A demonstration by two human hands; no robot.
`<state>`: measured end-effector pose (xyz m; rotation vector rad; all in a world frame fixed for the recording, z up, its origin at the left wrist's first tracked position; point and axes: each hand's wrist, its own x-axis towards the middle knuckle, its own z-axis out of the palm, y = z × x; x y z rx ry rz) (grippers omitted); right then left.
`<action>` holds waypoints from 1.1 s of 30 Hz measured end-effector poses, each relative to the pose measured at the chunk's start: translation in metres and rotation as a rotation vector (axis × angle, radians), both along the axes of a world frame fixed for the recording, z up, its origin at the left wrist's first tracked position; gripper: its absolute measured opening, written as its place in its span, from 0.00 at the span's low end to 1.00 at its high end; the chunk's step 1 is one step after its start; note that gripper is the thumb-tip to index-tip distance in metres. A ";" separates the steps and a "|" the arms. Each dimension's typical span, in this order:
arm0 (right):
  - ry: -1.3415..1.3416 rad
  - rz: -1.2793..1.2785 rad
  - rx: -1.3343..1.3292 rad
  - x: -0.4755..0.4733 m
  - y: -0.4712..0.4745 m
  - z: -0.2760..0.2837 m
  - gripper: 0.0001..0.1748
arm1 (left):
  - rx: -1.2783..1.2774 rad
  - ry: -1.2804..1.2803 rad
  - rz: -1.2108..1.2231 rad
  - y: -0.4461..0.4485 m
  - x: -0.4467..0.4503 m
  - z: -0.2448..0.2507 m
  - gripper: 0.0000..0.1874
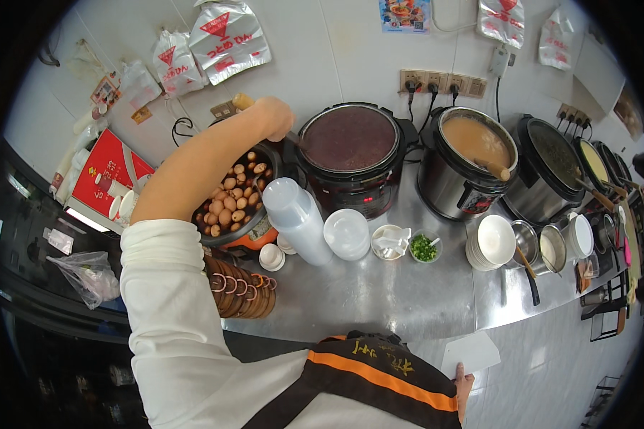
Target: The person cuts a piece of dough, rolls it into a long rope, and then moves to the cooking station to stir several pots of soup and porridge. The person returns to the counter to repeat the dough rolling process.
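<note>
My left hand [278,118] reaches across to the cookers and is closed on a long utensil; the wooden end of its handle [243,101] sticks out beyond my fist. The lower part of the utensil [296,140] meets the rim of an electric pressure cooker [354,187] filled with purple-brown porridge [351,134]; its head is hidden. Under my left forearm, a pot [271,161] holds brown eggs [229,202] in dark liquid. Low on the right, my right hand [463,378] grips a white sheet or card [471,351] between thumb and fingers, beyond the counter's front edge.
Stacked clear plastic cups [300,225], lids [347,234], chopped green onion [423,248] and white bowls [491,244] stand on the steel counter [375,300]. Further cookers [464,177] line the wall to the right. Round brown items with pink hooks [241,292] lie at the counter's left end.
</note>
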<state>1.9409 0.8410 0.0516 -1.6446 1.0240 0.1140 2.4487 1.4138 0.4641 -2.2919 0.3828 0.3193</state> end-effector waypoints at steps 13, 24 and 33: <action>0.027 -0.021 0.000 -0.016 0.008 -0.003 0.20 | -0.858 0.385 0.408 0.056 -0.015 -0.067 0.20; -0.017 0.057 -0.034 -0.006 -0.008 0.009 0.22 | -0.579 -0.076 0.194 0.085 -0.072 -0.012 0.19; -0.047 0.039 0.021 -0.003 -0.011 0.002 0.21 | -0.077 -0.192 0.117 0.009 -0.072 0.032 0.11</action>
